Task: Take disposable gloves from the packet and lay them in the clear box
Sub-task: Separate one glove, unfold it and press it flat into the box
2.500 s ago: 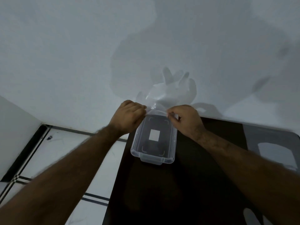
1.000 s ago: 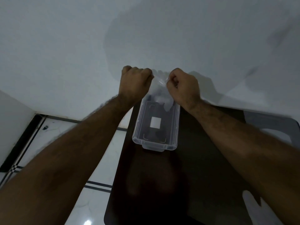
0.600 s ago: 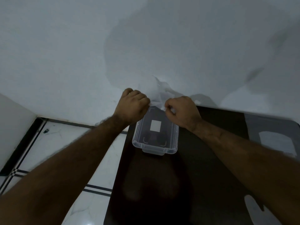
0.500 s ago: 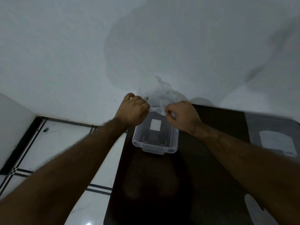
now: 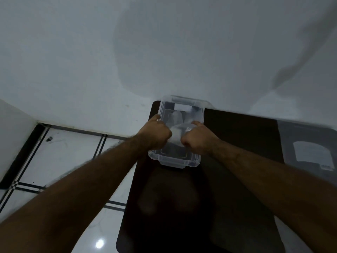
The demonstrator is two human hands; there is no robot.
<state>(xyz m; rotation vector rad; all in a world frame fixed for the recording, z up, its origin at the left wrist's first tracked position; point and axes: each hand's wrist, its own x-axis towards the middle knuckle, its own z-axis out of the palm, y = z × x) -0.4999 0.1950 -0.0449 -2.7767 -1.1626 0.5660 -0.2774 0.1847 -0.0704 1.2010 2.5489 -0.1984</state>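
Both fists pinch a thin translucent plastic glove [image 5: 176, 130] inside the clear rectangular plastic box [image 5: 198, 114]: left hand [image 5: 156, 134], right hand [image 5: 197, 137]. The box sits at the dark surface's [image 5: 237, 143] far left corner.

See-through, colourless rectangular plastic box [image 5: 179, 157]; thin translucent whitish plastic glove [image 5: 176, 132] in it. Glossy dark brown, near-black table top [image 5: 237, 136]. Plain white wall [image 5: 73, 52] w/ grey shadows. White glossy floor tiles [image 5: 69, 143] w/ black stripe lines.
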